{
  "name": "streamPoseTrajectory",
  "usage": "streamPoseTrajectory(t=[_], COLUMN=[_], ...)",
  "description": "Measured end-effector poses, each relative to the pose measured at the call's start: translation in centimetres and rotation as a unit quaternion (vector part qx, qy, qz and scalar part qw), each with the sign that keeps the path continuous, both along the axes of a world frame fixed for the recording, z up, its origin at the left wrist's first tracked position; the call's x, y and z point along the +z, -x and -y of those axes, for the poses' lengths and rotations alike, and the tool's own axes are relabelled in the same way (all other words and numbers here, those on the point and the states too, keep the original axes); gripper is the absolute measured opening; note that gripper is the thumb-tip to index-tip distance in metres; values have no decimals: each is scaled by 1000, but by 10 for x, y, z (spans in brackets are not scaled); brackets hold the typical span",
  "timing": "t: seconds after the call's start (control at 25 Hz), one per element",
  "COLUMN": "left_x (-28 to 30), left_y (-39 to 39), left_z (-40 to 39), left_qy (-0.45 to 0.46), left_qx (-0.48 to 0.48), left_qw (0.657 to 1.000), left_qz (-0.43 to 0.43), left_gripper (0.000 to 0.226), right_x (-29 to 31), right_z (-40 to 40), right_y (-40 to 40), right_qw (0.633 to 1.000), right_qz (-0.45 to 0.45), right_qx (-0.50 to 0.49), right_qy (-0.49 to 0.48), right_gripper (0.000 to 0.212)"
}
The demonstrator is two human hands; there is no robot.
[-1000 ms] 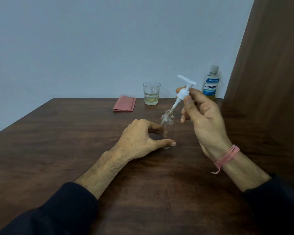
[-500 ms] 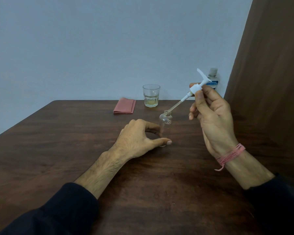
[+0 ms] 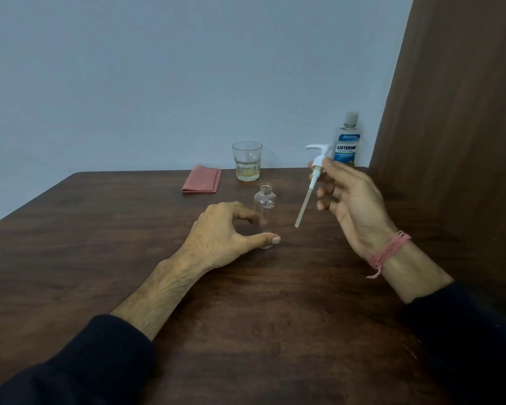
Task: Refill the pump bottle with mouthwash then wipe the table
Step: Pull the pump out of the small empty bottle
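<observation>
A small clear pump bottle (image 3: 265,200) stands upright and uncapped on the dark wooden table (image 3: 129,258). My left hand (image 3: 225,232) grips its lower part between thumb and fingers. My right hand (image 3: 351,206) pinches the white pump head (image 3: 317,162) in the air to the right of the bottle; its dip tube (image 3: 303,207) hangs free, slanting down and left, clear of the bottle's mouth. The Listerine mouthwash bottle (image 3: 346,141) stands capped at the back right. A folded pink cloth (image 3: 202,179) lies at the back of the table.
A glass (image 3: 247,161) with a little yellowish liquid stands at the back between the cloth and the mouthwash bottle. A brown wooden panel (image 3: 456,141) rises along the table's right side. A pale wall is behind the table.
My right hand has lifted the pump out of the bottle and carried it right, so the tube now hangs free. My left hand still holds the bottle in place.
</observation>
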State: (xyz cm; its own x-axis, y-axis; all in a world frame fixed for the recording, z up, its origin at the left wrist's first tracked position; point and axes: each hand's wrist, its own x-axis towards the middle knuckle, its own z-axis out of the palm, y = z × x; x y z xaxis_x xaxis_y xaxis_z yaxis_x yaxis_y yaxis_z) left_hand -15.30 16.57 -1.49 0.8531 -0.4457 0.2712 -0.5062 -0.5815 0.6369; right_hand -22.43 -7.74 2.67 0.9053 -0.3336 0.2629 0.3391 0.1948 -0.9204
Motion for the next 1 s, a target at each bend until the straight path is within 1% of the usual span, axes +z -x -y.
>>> streamPoseTrajectory(t=[0.08,0.16,0.24,0.44,0.56,0.64,0.76,0.84,1.0], left_x=[-2,-2,-3,-3,-3,-2,-1,0,1], left_y=[-2,-3,-4,-3,-1,-1,1,2,3], left_z=[0,0,1,0,1,1,0,0,1], left_qy=[2,2,7,26,31,31,22,21,28], left_qx=[-7,-12,-10,-4,-7,-6,-2,1,4], left_qw=[1000,1000,1000,1000,999,1000,1000,1000,1000], left_qz=[5,-1,-5,-5,-4,-2,-2,-2,-4], left_gripper=[60,59,57,54,55,55,54,55,62], right_x=[-4,-8,-12,-18,-21,-23,-26,-27,-28], right_z=[1,2,1,2,6,8,8,6,5], right_y=[-2,-4,-5,-5,-8,-9,-9,-10,-11], right_qw=[998,993,985,971,960,951,925,908,895], right_qz=[-44,-88,-115,-127,-139,-154,-199,-217,-223], right_qx=[5,6,1,-17,-33,-32,-15,-27,-50], right_qy=[37,81,131,202,239,267,324,359,382], right_gripper=[24,24,24,15,23,21,24,28,28])
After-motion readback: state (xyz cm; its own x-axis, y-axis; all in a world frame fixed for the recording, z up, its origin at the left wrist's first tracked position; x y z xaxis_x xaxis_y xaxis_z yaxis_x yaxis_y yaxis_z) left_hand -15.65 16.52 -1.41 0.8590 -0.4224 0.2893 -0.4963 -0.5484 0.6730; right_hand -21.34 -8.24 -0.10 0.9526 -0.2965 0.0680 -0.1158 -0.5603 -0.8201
